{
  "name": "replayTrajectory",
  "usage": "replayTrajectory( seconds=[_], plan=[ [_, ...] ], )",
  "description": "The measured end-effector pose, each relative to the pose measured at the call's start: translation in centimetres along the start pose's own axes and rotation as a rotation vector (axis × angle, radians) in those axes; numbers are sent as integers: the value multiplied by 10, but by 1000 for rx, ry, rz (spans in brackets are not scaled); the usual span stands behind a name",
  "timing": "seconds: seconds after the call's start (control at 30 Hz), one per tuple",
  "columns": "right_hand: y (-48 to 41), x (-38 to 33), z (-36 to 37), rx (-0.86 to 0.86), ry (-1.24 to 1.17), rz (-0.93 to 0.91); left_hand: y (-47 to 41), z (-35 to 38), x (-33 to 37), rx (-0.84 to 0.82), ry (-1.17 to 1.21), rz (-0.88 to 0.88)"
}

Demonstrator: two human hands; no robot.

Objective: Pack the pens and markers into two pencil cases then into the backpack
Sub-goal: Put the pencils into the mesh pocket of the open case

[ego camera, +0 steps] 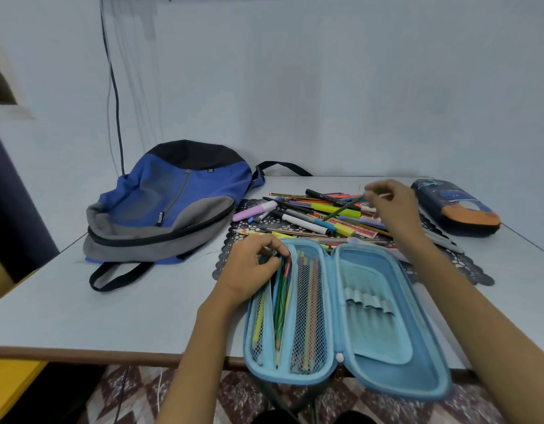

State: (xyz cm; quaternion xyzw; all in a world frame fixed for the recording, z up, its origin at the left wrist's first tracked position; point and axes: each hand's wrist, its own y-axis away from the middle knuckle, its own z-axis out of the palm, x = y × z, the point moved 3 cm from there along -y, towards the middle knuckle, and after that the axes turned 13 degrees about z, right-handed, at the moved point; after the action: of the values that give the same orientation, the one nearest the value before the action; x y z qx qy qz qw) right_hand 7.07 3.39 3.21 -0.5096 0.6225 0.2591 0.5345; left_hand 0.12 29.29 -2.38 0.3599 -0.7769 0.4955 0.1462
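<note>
Your right grip (390, 209) pinches a green pencil (344, 208) above the pen pile (310, 222), left grip (255, 266) clutching pencils (282, 290) inside the blue case (377, 270), dark case (457, 209) to the right grip's right, backpack (173, 197) beyond the left grip

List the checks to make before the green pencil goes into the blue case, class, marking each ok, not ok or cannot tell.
1. The blue pencil case lies open on the table: ok.
2. The left hand has a grip on the pocketed pencils: ok.
3. The right hand pinches the green pencil: ok.
4. The second pencil case is open: not ok, it is shut.
5. The backpack is open: cannot tell.
</note>
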Motion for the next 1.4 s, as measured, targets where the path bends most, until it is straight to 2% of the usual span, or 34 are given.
replayTrajectory(
  seconds=[0.07,0.17,0.33,0.8,0.97,1.1,1.27,1.4],
  plan=[
    [8,-21,-4,-28,-248,19,0,-1,0,3,3,2],
    [26,-52,-5,-95,-468,-15,0,-1,1,12,7,1],
    [57,-71,18,-307,-559,68,1,-2,-1,37,3,13],
    [105,-27,77,-707,-333,350,1,-5,0,65,-143,73],
    [104,-30,74,-739,-100,187,3,-6,0,78,-149,55],
    [97,-26,77,-625,203,13,3,-8,1,103,-141,37],
    [92,-23,77,-647,304,-16,3,-8,0,89,-119,-11],
    [95,-26,80,-603,431,-139,3,-8,3,84,-107,7]
  ],
)
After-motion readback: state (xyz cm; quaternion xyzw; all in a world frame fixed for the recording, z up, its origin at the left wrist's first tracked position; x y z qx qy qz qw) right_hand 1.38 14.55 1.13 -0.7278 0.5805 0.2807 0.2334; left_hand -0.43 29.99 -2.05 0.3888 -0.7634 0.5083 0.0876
